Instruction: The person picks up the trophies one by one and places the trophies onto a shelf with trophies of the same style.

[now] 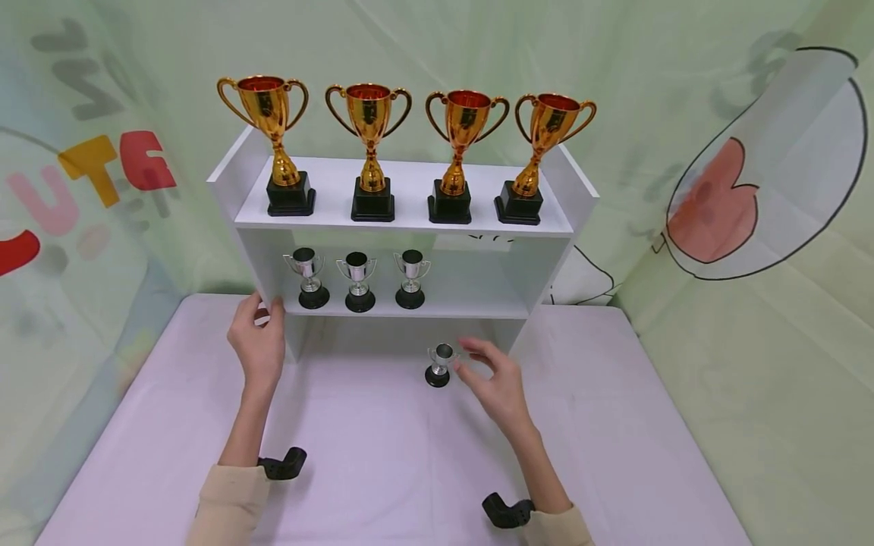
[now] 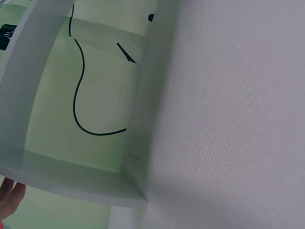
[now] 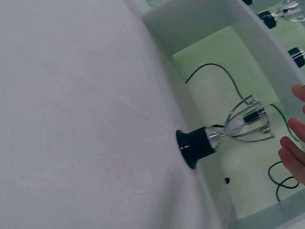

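Note:
A small silver trophy cup (image 1: 438,367) with a black base stands upright on the table in front of the white shelf (image 1: 410,312). Beside it on the right is my right hand (image 1: 497,383), thumb and fingers spread and thumb tip close to the cup's handle. The right wrist view has this silver trophy (image 3: 195,145) in the middle, with the fingers (image 3: 294,152) apart from it at the right edge. My left hand (image 1: 259,341) touches the shelf's left side panel. Only its fingertips (image 2: 14,195) show in the left wrist view, at the panel's outer side.
Three silver trophies, the middle one (image 1: 358,282) among them, stand on the left of the lower shelf board. Several gold trophies, including one (image 1: 372,136), line the top board. A black cable (image 1: 594,262) runs behind the shelf. Printed curtains (image 1: 765,364) hang around the table (image 1: 382,455).

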Demonstrator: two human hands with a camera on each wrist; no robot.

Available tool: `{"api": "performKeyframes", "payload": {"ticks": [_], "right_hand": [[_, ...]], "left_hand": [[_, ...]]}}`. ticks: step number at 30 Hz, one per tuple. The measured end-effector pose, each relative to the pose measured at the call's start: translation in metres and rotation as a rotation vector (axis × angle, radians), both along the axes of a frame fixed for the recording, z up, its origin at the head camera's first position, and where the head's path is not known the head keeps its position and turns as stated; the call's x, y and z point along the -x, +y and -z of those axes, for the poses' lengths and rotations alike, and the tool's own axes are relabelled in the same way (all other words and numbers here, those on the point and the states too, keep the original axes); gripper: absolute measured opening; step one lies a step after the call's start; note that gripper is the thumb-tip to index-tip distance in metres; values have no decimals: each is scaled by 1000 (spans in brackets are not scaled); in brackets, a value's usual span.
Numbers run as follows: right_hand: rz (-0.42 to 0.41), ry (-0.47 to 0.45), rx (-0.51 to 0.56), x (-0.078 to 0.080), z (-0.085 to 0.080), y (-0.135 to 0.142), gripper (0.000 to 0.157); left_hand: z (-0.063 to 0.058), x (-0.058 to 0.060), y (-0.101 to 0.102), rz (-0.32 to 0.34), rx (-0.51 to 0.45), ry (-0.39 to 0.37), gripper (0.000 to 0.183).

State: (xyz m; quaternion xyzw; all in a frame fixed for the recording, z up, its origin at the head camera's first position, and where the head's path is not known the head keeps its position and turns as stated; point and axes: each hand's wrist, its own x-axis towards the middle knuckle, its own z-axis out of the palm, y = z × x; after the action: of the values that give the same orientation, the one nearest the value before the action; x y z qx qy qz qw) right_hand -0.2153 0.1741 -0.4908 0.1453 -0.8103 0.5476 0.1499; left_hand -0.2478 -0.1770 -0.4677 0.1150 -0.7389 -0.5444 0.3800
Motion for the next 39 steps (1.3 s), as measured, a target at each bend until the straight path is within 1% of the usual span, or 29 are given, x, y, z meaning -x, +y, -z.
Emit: {"api": "performKeyframes", "payload": {"ticks": [6,10,13,16,22,33,39], "right_hand": [[-8,-9,26,8,16,-5,43],[-30,-37,52,6,10,-11,46],[-53,-49,50,6,4,-14,47],[-69,-71,64,9,5,-16,48],[-69,-105,102,14,11,-19,48],[-87,-95,118,13,12,-22,43],[-98,-88,110,10,13,-23,40]], "left_hand": [[0,1,0,-8,-4,-1,28],[1,1,0,-3,-1,0,28],[1,1,0,-7,1,-1,28],[1,1,1,-7,-1,-3,28],[0,0,1,2,-7,-4,28],[-1,0,1,8,-25,-16,29],[-1,-1,0,3,-12,-9,28]]}}
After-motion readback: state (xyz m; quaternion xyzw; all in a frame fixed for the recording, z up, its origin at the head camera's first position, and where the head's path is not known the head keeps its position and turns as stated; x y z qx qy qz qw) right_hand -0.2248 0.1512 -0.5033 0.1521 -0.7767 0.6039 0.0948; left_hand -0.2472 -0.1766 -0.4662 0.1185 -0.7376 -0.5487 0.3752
